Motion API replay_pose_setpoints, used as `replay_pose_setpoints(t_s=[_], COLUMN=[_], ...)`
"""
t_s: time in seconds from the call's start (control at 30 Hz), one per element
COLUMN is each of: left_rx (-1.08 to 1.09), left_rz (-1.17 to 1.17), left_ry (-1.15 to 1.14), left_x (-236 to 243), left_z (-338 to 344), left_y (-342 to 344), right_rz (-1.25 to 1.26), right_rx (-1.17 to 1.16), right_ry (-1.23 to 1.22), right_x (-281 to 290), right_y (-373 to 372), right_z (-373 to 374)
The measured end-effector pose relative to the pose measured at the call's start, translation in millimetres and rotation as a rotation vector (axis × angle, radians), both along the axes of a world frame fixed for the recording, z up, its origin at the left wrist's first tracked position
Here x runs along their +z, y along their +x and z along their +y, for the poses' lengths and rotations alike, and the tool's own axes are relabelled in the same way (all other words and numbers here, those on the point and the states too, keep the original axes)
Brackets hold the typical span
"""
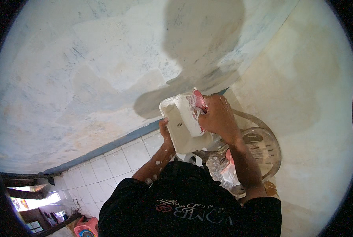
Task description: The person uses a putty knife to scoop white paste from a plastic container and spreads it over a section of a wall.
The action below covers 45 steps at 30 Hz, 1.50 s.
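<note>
Both my hands are in front of me, close to a patchy wall. My left hand (pixel 165 134) grips the left side of a shallow, off-white tray (pixel 178 132), its thumb over the rim. My right hand (pixel 216 118) is closed around a tool with a pink-red handle (pixel 199 100), smeared with white paste or paint. The tool lies over the right part of the tray, against a white area; its exact kind is partly hidden by my fingers. White spots speckle my left forearm.
A wall (pixel 105 71) with pale patches and a blue-grey base strip stands ahead, meeting a cream wall (pixel 311 102) at right. A dirty plastic chair (pixel 273 152) stands at my right, near clear plastic. White floor tiles (pixel 113 164) and a pink stool (pixel 85 227) lie left.
</note>
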<state>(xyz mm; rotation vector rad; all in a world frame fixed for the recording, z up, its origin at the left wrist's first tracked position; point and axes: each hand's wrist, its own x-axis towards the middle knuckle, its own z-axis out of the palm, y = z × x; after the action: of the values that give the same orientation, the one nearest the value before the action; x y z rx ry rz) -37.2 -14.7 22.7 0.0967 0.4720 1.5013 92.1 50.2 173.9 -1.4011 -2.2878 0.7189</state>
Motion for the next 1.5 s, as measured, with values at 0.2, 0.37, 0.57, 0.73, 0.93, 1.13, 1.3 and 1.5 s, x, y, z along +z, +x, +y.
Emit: replay_pose_setpoints(t_s=[0.2,0.37,0.57,0.73,0.93,1.13,1.3,1.5], left_rx=[0.094,0.090,0.178,0.148,0.229,0.236,0.259,0.290], left_rz=[-0.030,0.006,-0.085,0.032,-0.023,-0.066,-0.051,-0.037], left_ry=[0.019,0.032,0.031,-0.066,0.135,0.091,0.041,-0.007], left_x=[0,-8,-24,9,15,2,5,9], left_z=[3,4,9,2,-1,-10,-14,-17], left_y=[6,9,14,16,4,-9,-14,-15], right_rz=[-0.145,-0.245,-0.219,-0.107,0.083,-0.055,-0.005,-0.150], right_rx=[0.149,0.193,0.090,0.080,0.112,0.102,0.135,0.201], right_ry=[0.408,0.392,0.306,0.324,0.135,0.002,0.077,0.231], right_x=[6,-17,-15,-10,12,-16,14,-4], right_y=[-13,-10,-12,-43,-28,-15,-25,-31], right_z=[-18,-13,-10,-25,-1,3,-4,-20])
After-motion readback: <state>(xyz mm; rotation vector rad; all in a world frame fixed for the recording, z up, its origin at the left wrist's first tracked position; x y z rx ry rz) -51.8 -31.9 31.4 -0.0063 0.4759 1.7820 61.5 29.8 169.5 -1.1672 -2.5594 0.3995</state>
